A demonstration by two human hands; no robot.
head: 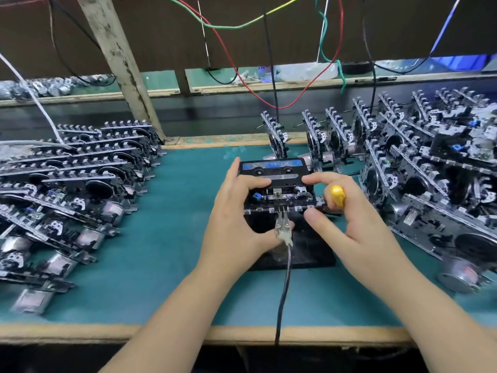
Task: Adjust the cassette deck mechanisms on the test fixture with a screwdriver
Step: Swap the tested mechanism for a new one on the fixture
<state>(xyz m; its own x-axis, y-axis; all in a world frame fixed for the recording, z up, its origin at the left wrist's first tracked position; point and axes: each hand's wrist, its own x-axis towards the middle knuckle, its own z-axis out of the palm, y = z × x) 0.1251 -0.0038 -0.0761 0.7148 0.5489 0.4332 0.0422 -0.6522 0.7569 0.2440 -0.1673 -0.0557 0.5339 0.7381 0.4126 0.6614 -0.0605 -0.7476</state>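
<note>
Left hand [236, 211] grips the black metal cassette deck mechanism [277, 195] on the green counter [166, 238]; right hand [349, 219] holds the yellow-handled screwdriver [337, 196].

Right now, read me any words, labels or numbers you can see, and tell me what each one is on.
None can be read.
Blue label on the cassette: dark print, too blurred to read.
Motor labels in the left stack of mechanisms: too blurred.

Bare green mat [172, 238] left of the fixture [309, 254] and along the near edge gives passage, hemmed by stacked mechanisms left [67, 189] and right [435, 168], with a cable [285, 286] crossing the front and wires [271, 63] hanging behind.
</note>
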